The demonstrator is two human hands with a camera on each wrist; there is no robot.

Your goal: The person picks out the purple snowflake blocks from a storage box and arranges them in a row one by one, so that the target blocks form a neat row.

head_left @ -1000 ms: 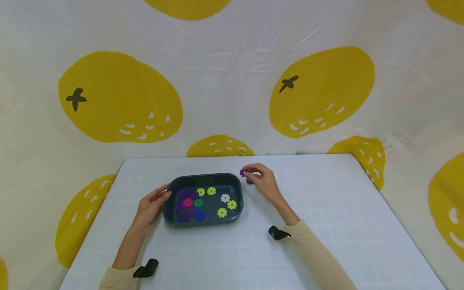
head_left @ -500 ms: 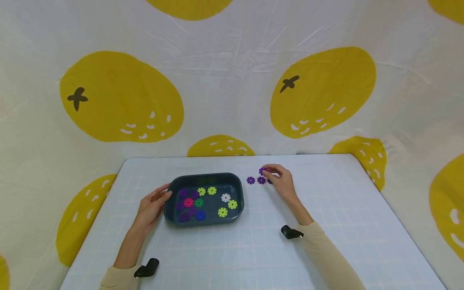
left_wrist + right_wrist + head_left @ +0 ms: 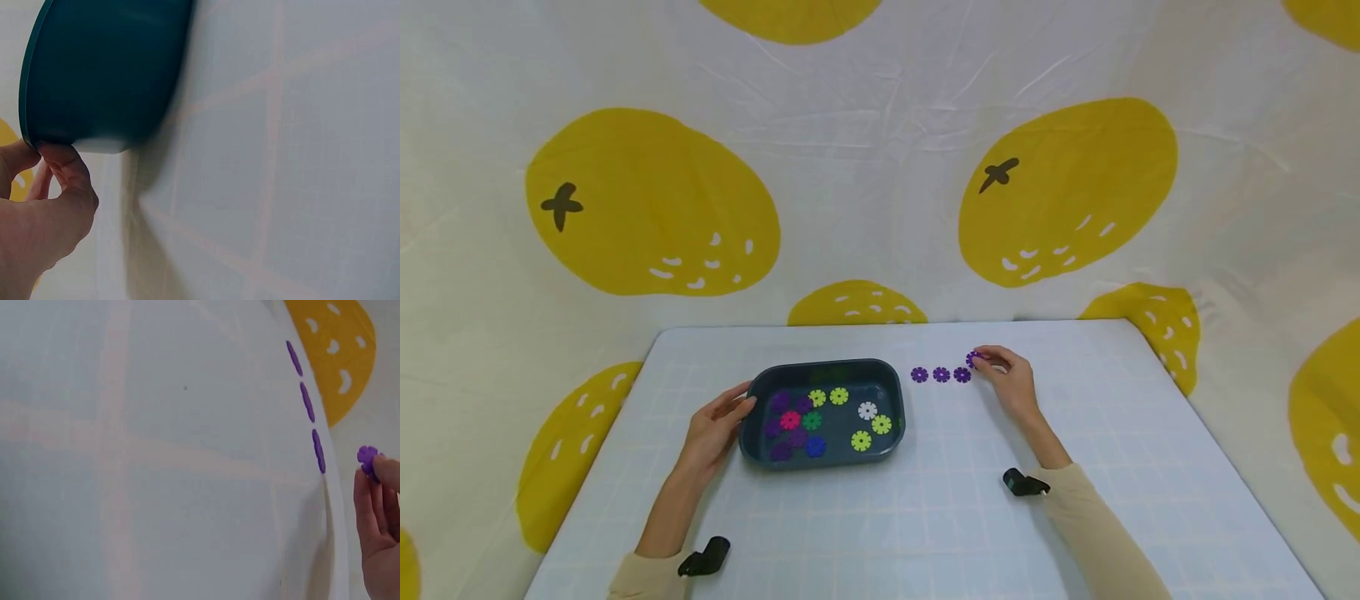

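My left hand (image 3: 712, 430) grips the left rim of a dark blue-green tray (image 3: 896, 392). In the left wrist view, its thumb and fingers pinch the edge of the tray (image 3: 103, 69). Between thumb and fingertips my right hand (image 3: 1012, 385) holds a purple notched disc (image 3: 973, 360), shaped like a flower. The right wrist view shows this held disc (image 3: 367, 457) raised off the table. Just left of the right hand, three more purple discs lie flat in a row on the table; the nearest disc (image 3: 962, 375) is beside the fingertips.
Inside the tray lie several purple discs (image 3: 780, 451), several yellow-green discs (image 3: 861, 440), a pink disc (image 3: 789, 420), a green disc (image 3: 812, 420), a blue disc (image 3: 816, 447) and a white disc (image 3: 867, 410). A pale checked cloth covers the table (image 3: 865, 533). Behind it hangs a fruit-print curtain (image 3: 880, 183).
My right hand has moved right, from beside the tray to the row's right end, still pinching a purple disc. The three discs it partly covered now show fully. Left hand and tray stay put.
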